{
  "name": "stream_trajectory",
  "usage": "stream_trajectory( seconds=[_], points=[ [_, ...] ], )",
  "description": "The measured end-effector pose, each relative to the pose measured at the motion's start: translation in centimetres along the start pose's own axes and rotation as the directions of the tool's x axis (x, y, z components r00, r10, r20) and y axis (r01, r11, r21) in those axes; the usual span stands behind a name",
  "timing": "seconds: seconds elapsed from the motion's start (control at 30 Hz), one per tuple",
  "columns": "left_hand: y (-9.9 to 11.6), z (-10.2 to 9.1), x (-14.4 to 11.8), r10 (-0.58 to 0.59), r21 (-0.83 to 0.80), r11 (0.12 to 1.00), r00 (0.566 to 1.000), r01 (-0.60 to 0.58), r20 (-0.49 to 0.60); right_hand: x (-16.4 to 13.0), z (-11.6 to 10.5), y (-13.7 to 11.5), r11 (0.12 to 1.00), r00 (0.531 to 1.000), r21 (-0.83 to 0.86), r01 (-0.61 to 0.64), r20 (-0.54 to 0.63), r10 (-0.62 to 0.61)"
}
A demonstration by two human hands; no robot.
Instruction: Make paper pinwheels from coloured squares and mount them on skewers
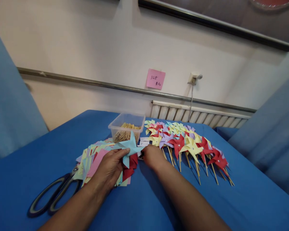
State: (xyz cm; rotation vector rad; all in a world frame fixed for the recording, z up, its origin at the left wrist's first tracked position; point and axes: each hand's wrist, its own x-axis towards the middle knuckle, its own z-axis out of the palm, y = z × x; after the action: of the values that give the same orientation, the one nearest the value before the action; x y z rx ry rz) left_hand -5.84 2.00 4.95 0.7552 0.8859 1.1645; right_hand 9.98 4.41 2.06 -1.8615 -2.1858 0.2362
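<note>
Light-blue paper pinwheel [130,147] sits pinched in the left hand [110,168], raised over the stack of coloured paper squares [93,157]; right hand [153,156] rests curled just beside it, grip unclear.

Soft, even daylight fills the scene, bright without glare. The wall [91,41] reads pale and evenly lit, and the blue cloth on the bench [26,160] is saturated. A faint shadow lies beside the right forearm. Focus is fair at the centre; detail softens toward the edges, where the wide lens bends the rail [69,79] and stretches the corners.
</note>
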Motion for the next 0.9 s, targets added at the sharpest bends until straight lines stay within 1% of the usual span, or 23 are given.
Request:
stream_trajectory(
  seconds=[0.1, 0.27, 0.57, 0.9],
  points=[
    [0.0, 0.1, 0.0, -0.005, -0.001, 1.000, 1.000, 0.005, -0.010, 0.2, -0.1, -0.2, 1.000, 1.000, -0.010, 0.005, 0.024, -0.005],
    [0.1, 0.3, -0.2, -0.006, 0.004, 1.000, 1.000, 0.006, 0.006, 0.3, -0.1, -0.2, 0.999, 0.999, -0.040, 0.024, 0.041, -0.022],
    [-0.3, 0.0, 0.1, 0.004, 0.012, 1.000, 1.000, -0.004, -0.008, 0.2, 0.6, 0.7, 0.993, 0.998, -0.114, 0.042, 0.042, -0.038],
    [-0.2, 0.1, 0.2, -0.031, -0.004, 1.000, 0.999, 0.031, -0.007, 0.0, 0.6, 0.7, 0.994, 0.998, -0.096, 0.054, 0.020, -0.052]
  ],
)
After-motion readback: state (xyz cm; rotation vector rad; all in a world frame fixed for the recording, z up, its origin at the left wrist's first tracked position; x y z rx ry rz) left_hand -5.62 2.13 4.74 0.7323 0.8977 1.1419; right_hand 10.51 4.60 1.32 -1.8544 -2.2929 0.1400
